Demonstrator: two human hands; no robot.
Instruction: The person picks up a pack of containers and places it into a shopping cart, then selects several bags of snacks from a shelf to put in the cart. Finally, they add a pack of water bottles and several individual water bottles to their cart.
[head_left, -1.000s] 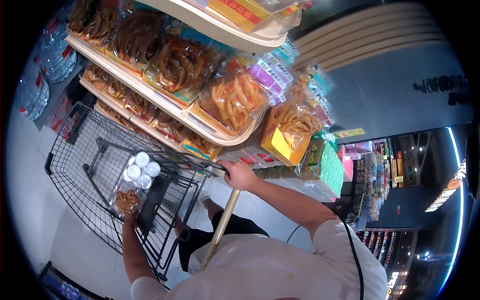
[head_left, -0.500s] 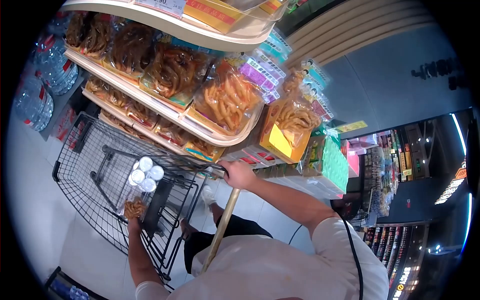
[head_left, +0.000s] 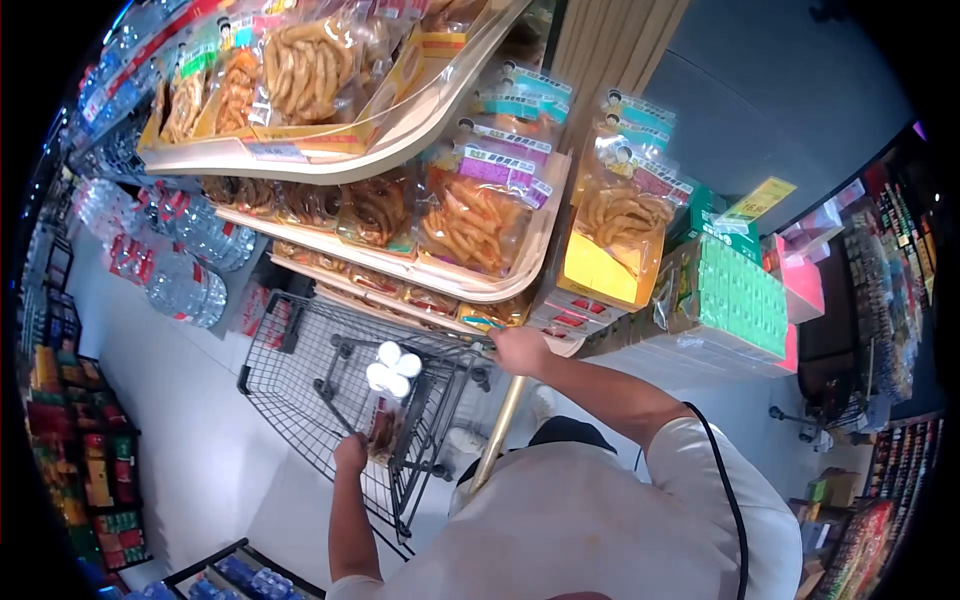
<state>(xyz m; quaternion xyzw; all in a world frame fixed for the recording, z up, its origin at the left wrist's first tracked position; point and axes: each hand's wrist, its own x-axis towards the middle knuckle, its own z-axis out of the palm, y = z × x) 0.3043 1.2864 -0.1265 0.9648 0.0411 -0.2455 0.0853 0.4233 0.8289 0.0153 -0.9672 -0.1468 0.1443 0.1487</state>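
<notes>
A black wire shopping cart (head_left: 290, 405) stands in front of me. My right hand (head_left: 522, 352) is closed around the end of its pale gold handle (head_left: 500, 430). Inside the cart, several white-topped containers (head_left: 393, 368) sit in a cluster. Just below them lies a clear packet of brown food (head_left: 384, 428). My left hand (head_left: 350, 453) is beside this packet, at its left, over the cart's near side. The left fingers are too small and blurred to tell whether they grip anything.
Curved shelves (head_left: 430, 262) with bagged snacks run along the cart's far side. Snack boxes (head_left: 605, 270) and a green-topped stack (head_left: 740, 300) stand to the right. Large water bottles (head_left: 187, 285) are at the left, and a low rack (head_left: 240, 577) is at the bottom left.
The packet, earlier at my left hand, now lies below the containers, with the hand to its left. The view has shifted, so the cart and my right hand appear further right.
</notes>
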